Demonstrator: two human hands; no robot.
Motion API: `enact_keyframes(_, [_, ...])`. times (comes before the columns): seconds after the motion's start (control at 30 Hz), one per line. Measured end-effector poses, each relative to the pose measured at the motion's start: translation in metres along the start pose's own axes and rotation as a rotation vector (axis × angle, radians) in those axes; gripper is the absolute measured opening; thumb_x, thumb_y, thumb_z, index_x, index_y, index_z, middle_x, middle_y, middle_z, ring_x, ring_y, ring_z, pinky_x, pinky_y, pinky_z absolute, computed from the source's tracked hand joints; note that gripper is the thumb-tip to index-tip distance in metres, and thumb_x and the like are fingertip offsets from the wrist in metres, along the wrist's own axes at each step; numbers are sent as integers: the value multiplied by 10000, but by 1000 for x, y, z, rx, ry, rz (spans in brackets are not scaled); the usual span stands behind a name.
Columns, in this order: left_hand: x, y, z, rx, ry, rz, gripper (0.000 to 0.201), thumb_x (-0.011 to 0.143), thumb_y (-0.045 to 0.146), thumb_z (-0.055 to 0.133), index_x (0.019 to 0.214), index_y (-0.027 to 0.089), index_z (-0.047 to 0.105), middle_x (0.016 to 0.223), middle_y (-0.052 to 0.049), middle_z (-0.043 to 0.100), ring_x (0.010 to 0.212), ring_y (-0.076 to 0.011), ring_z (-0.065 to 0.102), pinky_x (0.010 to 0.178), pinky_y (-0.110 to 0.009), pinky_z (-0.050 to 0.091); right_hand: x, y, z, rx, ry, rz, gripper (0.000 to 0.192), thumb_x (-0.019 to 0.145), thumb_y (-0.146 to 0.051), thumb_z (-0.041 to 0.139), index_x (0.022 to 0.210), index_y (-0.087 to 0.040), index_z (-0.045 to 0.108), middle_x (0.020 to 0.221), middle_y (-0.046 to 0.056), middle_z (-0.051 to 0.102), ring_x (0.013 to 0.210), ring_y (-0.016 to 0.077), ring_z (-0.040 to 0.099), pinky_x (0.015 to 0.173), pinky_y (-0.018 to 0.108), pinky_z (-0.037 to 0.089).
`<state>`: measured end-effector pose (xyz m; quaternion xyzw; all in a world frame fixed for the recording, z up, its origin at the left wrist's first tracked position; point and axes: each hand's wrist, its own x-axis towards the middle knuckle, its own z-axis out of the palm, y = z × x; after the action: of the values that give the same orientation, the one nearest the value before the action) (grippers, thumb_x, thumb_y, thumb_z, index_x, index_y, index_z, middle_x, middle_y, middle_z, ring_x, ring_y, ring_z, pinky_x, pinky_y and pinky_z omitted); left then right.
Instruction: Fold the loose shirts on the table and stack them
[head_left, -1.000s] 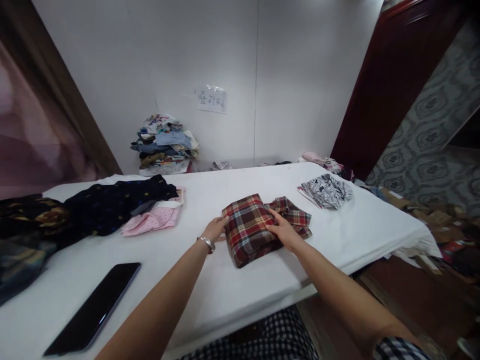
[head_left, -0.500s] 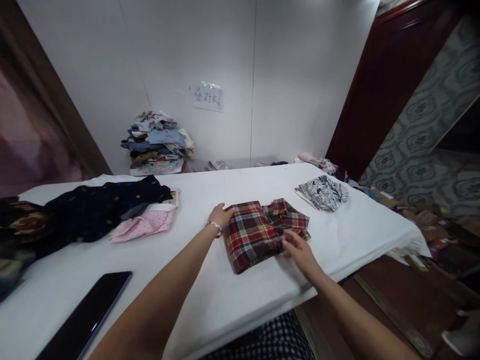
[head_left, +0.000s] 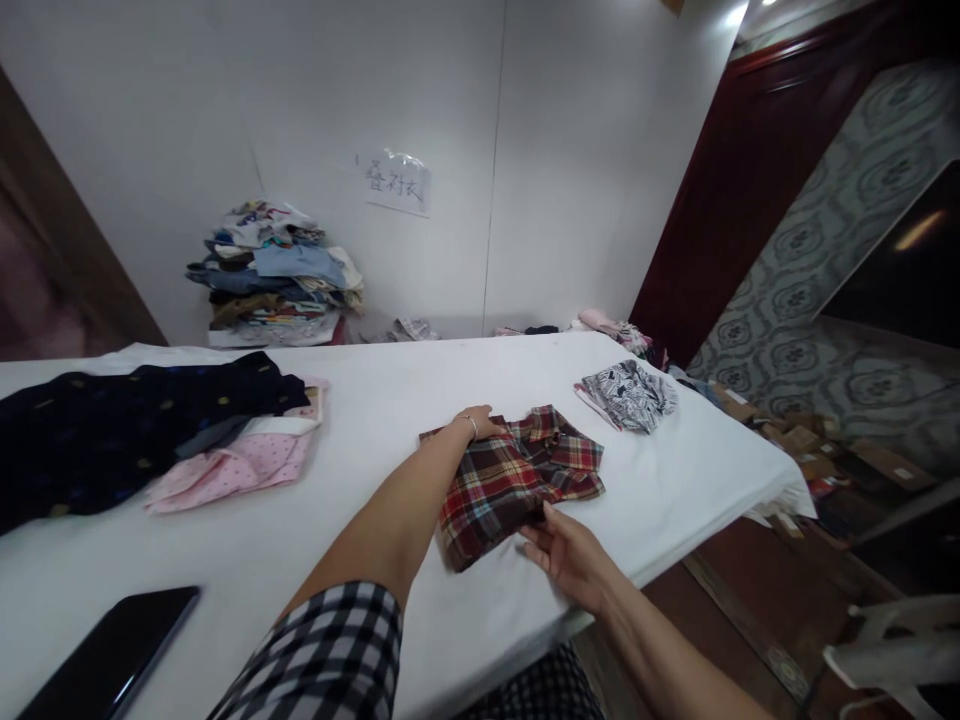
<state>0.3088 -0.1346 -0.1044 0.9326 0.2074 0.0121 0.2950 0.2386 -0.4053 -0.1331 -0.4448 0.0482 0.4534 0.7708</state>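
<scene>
A red, brown and yellow plaid shirt point(head_left: 491, 490) lies partly folded on the white-covered table, its collar end point(head_left: 559, 440) toward the right. My left hand point(head_left: 478, 422), with a bracelet at the wrist, reaches across the shirt and grips cloth at its far edge; its fingertips are partly hidden. At the near edge, my right hand point(head_left: 571, 560) holds the shirt's border by the thumb, with the other fingers low beside the cloth. A flap of plaid cloth sticks out to the left behind my left wrist.
Dark navy clothing point(head_left: 150, 420) and a pink dotted garment point(head_left: 240, 465) lie left, with a black phone point(head_left: 112, 650) nearer. A black-and-white patterned garment point(head_left: 630, 395) lies right. Piled clothes point(head_left: 277, 275) stand by the wall under a paper sign point(head_left: 397, 183).
My left hand has moved right along the shirt's far edge, and a flap of cloth now shows at left. My right hand has come down to the near edge. The view has shifted right.
</scene>
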Motion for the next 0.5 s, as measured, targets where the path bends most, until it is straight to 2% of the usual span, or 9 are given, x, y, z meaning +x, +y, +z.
enact_keyframes(0.1, [2, 4, -4, -10, -107, -59, 466, 582, 428, 745, 888, 89, 655, 1042, -165, 689, 1032, -295, 600, 901, -351, 430, 10, 3, 8, -20, 17, 3, 293, 670, -360, 785, 845, -177, 638, 760, -1, 688, 626, 104, 621, 512, 194, 460])
enact_keyframes(0.17, [-2, 4, -15, -26, -143, -90, 401, 590, 459, 730, 768, 104, 674, 912, -164, 711, 932, -314, 638, 847, -384, 456, 13, 1, 12, -88, 7, -32, 268, 650, -347, 795, 778, -168, 641, 694, -5, 673, 545, 87, 571, 456, 184, 405])
enact_keyframes(0.23, [-8, 1, -35, -102, -164, -107, 407, 595, 506, 711, 729, 123, 684, 860, -164, 713, 859, -324, 655, 793, -412, 476, 15, -7, 17, -189, -10, -120, 253, 635, -339, 799, 747, -165, 654, 699, 7, 683, 559, 99, 571, 470, 197, 402])
enact_keyframes(0.3, [-19, -2, -65, -301, -184, -87, 427, 593, 528, 708, 775, 142, 696, 863, -146, 717, 824, -310, 661, 764, -417, 488, 16, -24, 25, -290, -45, -240, 259, 635, -329, 788, 815, -172, 686, 794, 28, 713, 679, 137, 620, 587, 237, 465])
enact_keyframes(0.4, [-42, -2, -118, -649, -85, 85, 421, 582, 469, 745, 866, 163, 686, 897, -96, 716, 829, -246, 652, 805, -389, 485, 18, -65, 45, -412, -120, -470, 349, 621, -277, 778, 951, -191, 703, 934, 30, 725, 878, 188, 637, 847, 329, 468])
enact_keyframes(0.5, [-78, 5, -163, -762, 125, 300, 375, 570, 386, 771, 850, 163, 659, 865, -45, 700, 820, -184, 628, 848, -356, 469, 24, -108, 67, -502, -178, -735, 396, 594, -238, 774, 982, -204, 703, 969, 9, 720, 926, 204, 627, 933, 373, 430])
